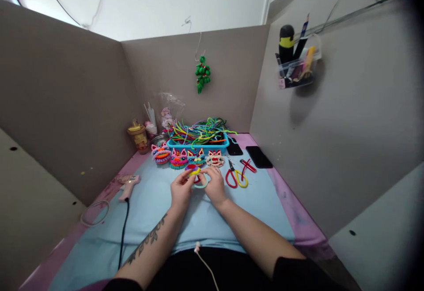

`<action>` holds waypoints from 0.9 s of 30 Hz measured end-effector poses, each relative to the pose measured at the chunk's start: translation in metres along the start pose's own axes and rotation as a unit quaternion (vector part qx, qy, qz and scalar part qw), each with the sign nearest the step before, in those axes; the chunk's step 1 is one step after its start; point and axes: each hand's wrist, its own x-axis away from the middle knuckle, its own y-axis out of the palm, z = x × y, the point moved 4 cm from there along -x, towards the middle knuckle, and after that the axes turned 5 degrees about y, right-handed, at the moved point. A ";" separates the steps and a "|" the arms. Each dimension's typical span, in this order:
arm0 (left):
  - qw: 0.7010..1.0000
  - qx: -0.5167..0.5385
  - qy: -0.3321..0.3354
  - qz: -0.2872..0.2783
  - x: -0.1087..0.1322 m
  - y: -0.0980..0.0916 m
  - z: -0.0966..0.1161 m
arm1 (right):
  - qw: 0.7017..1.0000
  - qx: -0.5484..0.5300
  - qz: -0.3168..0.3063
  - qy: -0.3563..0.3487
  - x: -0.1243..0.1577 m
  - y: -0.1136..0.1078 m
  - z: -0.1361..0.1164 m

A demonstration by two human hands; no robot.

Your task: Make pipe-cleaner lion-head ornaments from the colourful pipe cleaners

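Observation:
My left hand and my right hand meet over the light blue mat, both pinched on a small pipe-cleaner craft piece with purple, red, yellow and a pale green loop. Just beyond it lie several finished pipe-cleaner faces with pointed ears. Behind those stands a blue basket heaped with coloured pipe cleaners.
A pink glue gun with a black cord lies at the left. Red and yellow scissors lie right of my hands, two dark phones beyond. Grey partition walls surround the desk; a green ornament hangs at the back.

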 end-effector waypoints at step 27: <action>1.000 0.018 0.001 -0.006 0.002 0.004 0.002 | 0.976 -0.155 -0.030 0.149 0.000 0.013 0.021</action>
